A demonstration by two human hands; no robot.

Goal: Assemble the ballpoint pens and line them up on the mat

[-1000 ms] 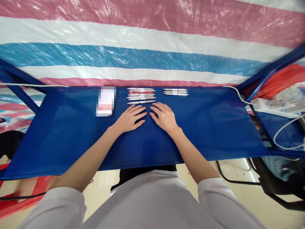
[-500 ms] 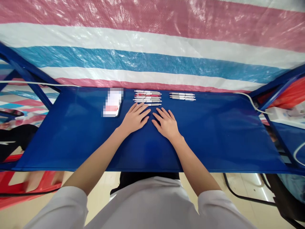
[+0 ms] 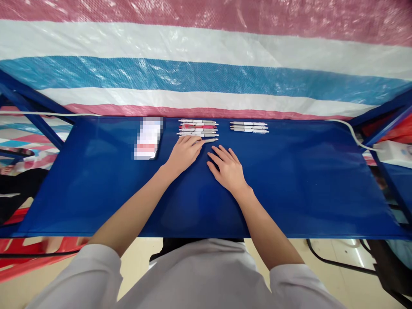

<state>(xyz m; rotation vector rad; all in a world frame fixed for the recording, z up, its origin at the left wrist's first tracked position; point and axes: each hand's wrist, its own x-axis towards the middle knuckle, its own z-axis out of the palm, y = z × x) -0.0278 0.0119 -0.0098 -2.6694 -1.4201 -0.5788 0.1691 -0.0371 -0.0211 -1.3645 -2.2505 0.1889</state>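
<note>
My left hand (image 3: 186, 151) has its fingers closed around the nearest pen (image 3: 211, 140), whose tip points to the right past my thumb. Just behind that hand lies a row of several pens (image 3: 198, 127), mostly white and grey with one red among them. My right hand (image 3: 227, 168) rests palm down on the blue table (image 3: 289, 184), fingers spread and holding nothing. Beyond it, a smaller group of pens (image 3: 249, 127) lies side by side near the back edge.
A phone (image 3: 148, 138) with a blurred-out screen lies left of the pens. Striped plastic sheeting (image 3: 206, 77) hangs behind the table. A white cable (image 3: 352, 131) runs to a white power strip (image 3: 394, 153) at the right. A red stool (image 3: 41, 253) stands lower left.
My left hand has gone from flat, spread fingers to a grip on the nearest pen, which now slants slightly. My right hand stays spread on the table. The view has shifted a little.
</note>
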